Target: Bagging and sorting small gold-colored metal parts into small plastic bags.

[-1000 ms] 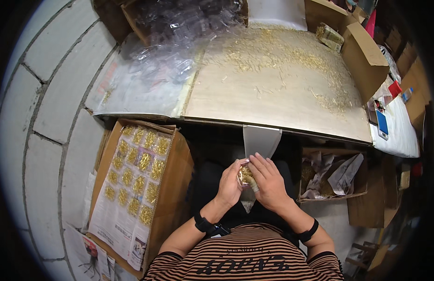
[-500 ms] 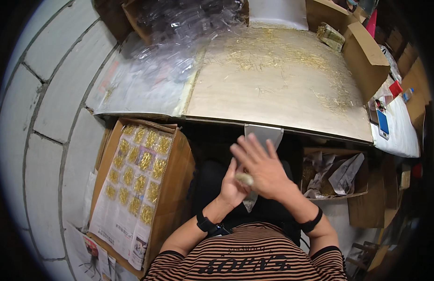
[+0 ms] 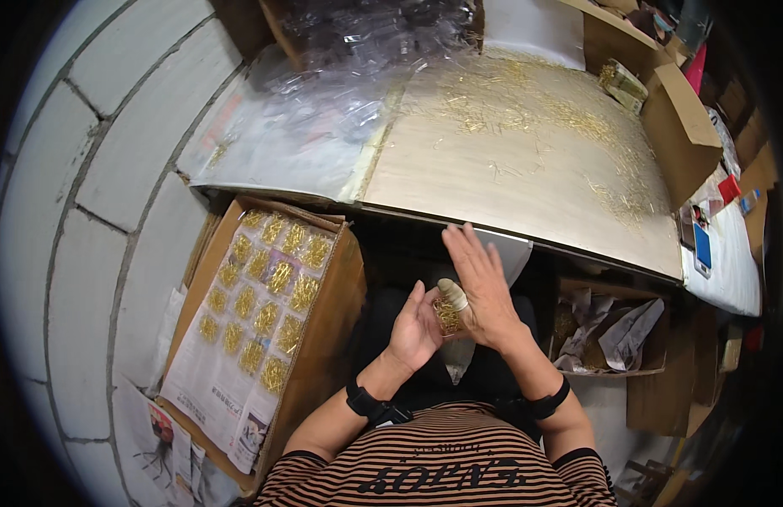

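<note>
Over my lap, my left hand (image 3: 413,335) cups a small clear box of thin gold pins (image 3: 446,318), its thumb raised beside it. My right hand (image 3: 486,296) leans against the box's other side, fingers stretched out together. A pale wrapping (image 3: 451,293) covers the right thumb, which lies across the top of the pins. The lower part of the box is hidden by the palms. To the left, a cardboard carton (image 3: 328,296) topped with newspaper bears several rows of similar clear boxes filled with gold pins (image 3: 266,318).
Ahead stands a worktable (image 3: 493,190) strewn with loose gold pins (image 3: 527,110). Empty clear plastic boxes (image 3: 358,76) are heaped at its far left. An open carton with crumpled paper (image 3: 632,325) sits at right, below a blue-faced device (image 3: 702,249). A block wall (image 3: 113,177) runs along the left.
My right hand has turned more edge-on, its fingers drawn closer together. The gold pins between my hands now show. The whole view has shifted slightly.
</note>
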Available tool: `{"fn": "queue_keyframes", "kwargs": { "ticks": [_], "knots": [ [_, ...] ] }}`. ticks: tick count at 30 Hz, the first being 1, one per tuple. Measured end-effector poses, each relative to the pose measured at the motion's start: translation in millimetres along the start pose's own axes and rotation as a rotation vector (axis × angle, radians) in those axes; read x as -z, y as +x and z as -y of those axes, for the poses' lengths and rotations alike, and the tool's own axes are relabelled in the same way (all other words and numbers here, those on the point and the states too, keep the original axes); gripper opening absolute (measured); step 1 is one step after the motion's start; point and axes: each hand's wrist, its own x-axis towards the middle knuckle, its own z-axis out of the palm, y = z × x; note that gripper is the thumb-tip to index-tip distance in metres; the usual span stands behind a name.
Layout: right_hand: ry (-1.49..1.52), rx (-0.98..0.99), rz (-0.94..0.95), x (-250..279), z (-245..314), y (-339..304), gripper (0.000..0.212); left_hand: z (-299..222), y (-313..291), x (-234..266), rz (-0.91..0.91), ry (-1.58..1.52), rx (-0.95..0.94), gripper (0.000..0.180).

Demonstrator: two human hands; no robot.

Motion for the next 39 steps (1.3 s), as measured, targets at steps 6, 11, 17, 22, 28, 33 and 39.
{"fn": "queue_keyframes", "kwargs": {
  "ticks": [6, 11, 17, 22, 28, 33, 39],
  "knots": [
    [-0.401, 0.142, 0.201, -42.4, 24.9, 14.2, 0.059, -4.8, -13.0, -6.2, -0.119, -0.227, -0.072, 0.049],
    [0.028, 0.279, 0.045, -32.3, 72.0, 23.4, 0.058, -31.3, -69.8, 2.4, -0.202, 0.061, -0.226, 0.045],
    [0.028, 0.305, -0.132, 11.7, 55.7, 25.5, 0.046, -108.7, -224.8, 11.3, -0.780, 0.350, -0.583, 0.044],
    [0.280, -0.108, -0.093, 11.5, 7.2, 2.3, 0.052, -101.2, -316.6, 42.3, -1.251, 0.411, -0.629, 0.032],
    [0.296, -0.178, -0.081, 4.8, -17.3, -7.3, 0.052, -84.0, -321.7, 58.2, -1.393, 0.624, -0.406, 0.019],
    [0.263, -0.095, -0.013, -3.0, -12.8, -1.8, 0.053, -84.4, -333.2, 56.3, -1.391, 1.005, -0.304, 0.018],
    [0.371, -0.227, -0.037, 19.2, -33.5, -22.9, 0.050, -87.4, -324.4, 59.2, -1.362, 1.109, -0.317, 0.020]
  ]
}}
